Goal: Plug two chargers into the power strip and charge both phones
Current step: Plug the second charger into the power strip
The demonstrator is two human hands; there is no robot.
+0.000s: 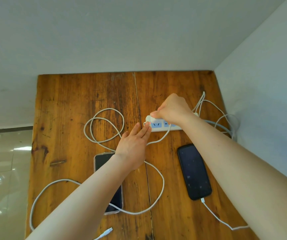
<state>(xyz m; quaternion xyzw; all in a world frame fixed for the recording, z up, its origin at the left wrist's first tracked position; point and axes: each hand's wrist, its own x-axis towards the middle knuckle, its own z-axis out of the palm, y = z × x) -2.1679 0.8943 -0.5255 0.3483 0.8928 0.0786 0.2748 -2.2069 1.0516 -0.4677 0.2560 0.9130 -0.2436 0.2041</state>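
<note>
A white power strip [158,127] with blue sockets lies across the middle of the wooden table [80,94]. My right hand [174,109] grips a white charger plug [151,118] over the strip's left end. Flat against that left end rest the fingers of my left hand [134,148], holding nothing. A black phone [193,171] lies at the right with a white cable [215,216] plugged into its near end. A second phone [104,163] in a clear case lies under my left forearm. A long white cable [104,125] loops over the table, its free connector [107,232] near the front edge.
White walls close the table in at the back and right. More white cord [224,118] is bunched in the back right corner behind the strip. A shiny tiled floor [2,170] shows beyond the table's left edge.
</note>
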